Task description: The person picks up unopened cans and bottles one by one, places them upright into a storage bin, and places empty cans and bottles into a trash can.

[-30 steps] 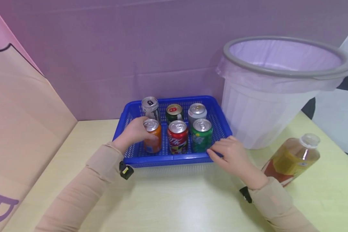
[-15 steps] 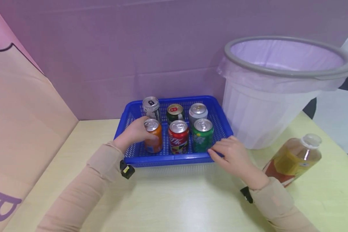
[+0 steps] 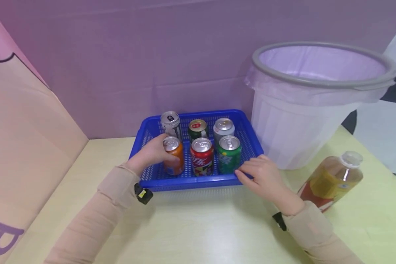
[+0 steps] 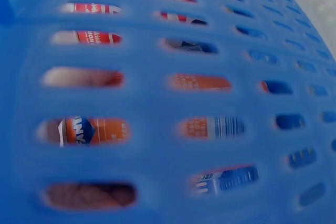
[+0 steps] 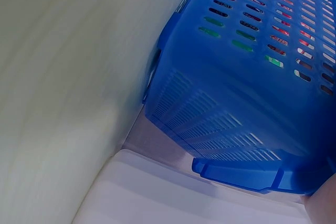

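Note:
My left hand [image 3: 153,150] grips an orange Fanta can [image 3: 173,161] at the front left of a blue plastic basket [image 3: 198,179]. The can stands upright, and the hand covers its left side. Through the basket's slots in the left wrist view, parts of the Fanta label [image 4: 81,130] show. At the front right corner, my right hand [image 3: 262,176] holds the basket's rim with curled fingers. Beside the Fanta stand a red can [image 3: 202,157] and a green can [image 3: 230,156]. Behind them are a grey-white can [image 3: 171,123], a dark green can [image 3: 198,129] and a silver can [image 3: 224,128].
A large white bin [image 3: 283,124] with a grey rim and a clear liner stands right of the basket. Nearer, a capped bottle of amber drink [image 3: 333,179] stands by my right forearm. A purple backdrop [image 3: 118,73] rises behind the pale table [image 3: 198,227].
Both hands keep their places on the can and the rim. The head view shifts only slightly.

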{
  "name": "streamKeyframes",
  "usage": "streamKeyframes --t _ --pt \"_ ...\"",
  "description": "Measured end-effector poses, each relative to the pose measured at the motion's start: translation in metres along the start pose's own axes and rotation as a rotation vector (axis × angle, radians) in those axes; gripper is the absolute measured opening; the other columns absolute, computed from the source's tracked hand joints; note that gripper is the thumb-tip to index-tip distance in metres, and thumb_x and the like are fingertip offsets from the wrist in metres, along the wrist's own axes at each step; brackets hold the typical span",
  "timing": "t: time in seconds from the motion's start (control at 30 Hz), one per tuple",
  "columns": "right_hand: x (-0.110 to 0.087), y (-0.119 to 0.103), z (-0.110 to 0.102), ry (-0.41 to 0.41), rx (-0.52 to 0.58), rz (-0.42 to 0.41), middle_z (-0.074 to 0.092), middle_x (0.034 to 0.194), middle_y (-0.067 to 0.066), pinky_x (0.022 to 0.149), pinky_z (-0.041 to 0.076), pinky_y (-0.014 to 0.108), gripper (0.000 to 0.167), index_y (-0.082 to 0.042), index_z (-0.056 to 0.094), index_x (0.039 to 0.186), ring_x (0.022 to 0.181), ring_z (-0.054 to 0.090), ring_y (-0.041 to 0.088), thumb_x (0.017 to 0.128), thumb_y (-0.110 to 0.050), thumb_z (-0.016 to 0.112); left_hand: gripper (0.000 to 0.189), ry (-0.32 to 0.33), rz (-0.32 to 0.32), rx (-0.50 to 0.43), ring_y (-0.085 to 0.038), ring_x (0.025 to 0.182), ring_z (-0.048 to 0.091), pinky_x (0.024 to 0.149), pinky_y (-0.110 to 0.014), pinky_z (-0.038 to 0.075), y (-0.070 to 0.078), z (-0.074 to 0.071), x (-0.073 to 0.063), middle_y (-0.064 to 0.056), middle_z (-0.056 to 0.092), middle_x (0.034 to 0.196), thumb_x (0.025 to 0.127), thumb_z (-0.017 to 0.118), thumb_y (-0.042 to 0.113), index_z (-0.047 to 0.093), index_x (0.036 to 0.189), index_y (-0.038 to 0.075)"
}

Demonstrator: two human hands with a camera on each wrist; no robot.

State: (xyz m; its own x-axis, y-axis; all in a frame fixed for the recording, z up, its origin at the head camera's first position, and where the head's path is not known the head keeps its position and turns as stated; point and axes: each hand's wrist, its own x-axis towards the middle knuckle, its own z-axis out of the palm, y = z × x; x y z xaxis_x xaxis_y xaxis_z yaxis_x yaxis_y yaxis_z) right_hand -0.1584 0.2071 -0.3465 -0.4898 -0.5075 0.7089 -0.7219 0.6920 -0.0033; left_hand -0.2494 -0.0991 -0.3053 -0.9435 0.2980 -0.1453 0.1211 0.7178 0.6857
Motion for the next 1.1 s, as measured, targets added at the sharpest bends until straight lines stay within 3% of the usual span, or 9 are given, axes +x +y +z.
streamKeyframes --t 0.2,0.37,0.5,0.63,0.9,1.1 --pt "0.002 -0.001 -0.001 -0.006 0.005 -0.004 0.056 0.057 -0.007 0.054 0.030 0.024 0.048 -0.016 0.059 0.061 0.053 0.049 0.008 0.100 -0.036 0.039 0.073 0.029 0.039 0.021 -0.034 0.117 0.053 0.103 -0.049 0.041 0.000 0.000 -0.001 -0.019 0.054 0.128 0.078 0.078 0.026 0.040 0.134 0.001" --pt "0.002 0.000 -0.001 -0.004 0.011 -0.006 0.055 0.056 -0.008 0.054 0.030 0.024 0.039 -0.016 0.058 0.061 0.052 0.048 0.008 0.096 -0.030 0.047 0.062 0.102 0.059 0.006 -0.035 0.123 0.049 0.102 -0.050 0.041 0.005 -0.002 -0.003 -0.020 0.051 0.134 0.090 0.063 0.038 0.043 0.135 0.001" --pt "0.002 0.000 -0.002 0.002 0.010 -0.005 0.055 0.056 -0.008 0.054 0.030 0.024 0.042 -0.016 0.058 0.060 0.052 0.048 0.008 0.097 -0.032 0.045 0.044 0.176 0.109 -0.063 -0.033 0.118 0.052 0.099 -0.047 0.044 0.008 -0.003 -0.004 -0.019 0.055 0.128 0.097 0.052 0.034 0.050 0.126 0.001" --pt "0.001 0.001 -0.002 0.002 0.001 -0.008 0.056 0.057 -0.007 0.054 0.030 0.024 0.039 -0.015 0.058 0.061 0.052 0.049 0.008 0.095 -0.030 0.047 0.035 0.222 0.158 -0.081 -0.031 0.112 0.056 0.096 -0.045 0.046 0.010 -0.003 -0.006 -0.018 0.059 0.122 0.097 0.052 0.027 0.053 0.122 0.001" --pt "0.000 0.000 0.000 0.011 -0.005 -0.010 0.056 0.056 -0.007 0.054 0.029 0.024 0.048 -0.016 0.057 0.060 0.052 0.048 0.008 0.099 -0.036 0.038 0.033 0.250 0.212 -0.053 -0.030 0.111 0.056 0.097 -0.044 0.046 0.013 -0.003 -0.011 -0.015 0.059 0.122 0.097 0.054 0.024 0.055 0.122 0.002" --pt "0.000 0.000 -0.001 0.018 0.013 -0.012 0.054 0.055 -0.008 0.054 0.030 0.024 0.046 -0.016 0.055 0.059 0.051 0.047 0.007 0.098 -0.034 0.041 0.035 0.218 0.210 -0.025 -0.029 0.113 0.055 0.097 -0.045 0.046 0.019 -0.007 -0.016 -0.013 0.058 0.124 0.097 0.053 0.025 0.054 0.124 0.004"
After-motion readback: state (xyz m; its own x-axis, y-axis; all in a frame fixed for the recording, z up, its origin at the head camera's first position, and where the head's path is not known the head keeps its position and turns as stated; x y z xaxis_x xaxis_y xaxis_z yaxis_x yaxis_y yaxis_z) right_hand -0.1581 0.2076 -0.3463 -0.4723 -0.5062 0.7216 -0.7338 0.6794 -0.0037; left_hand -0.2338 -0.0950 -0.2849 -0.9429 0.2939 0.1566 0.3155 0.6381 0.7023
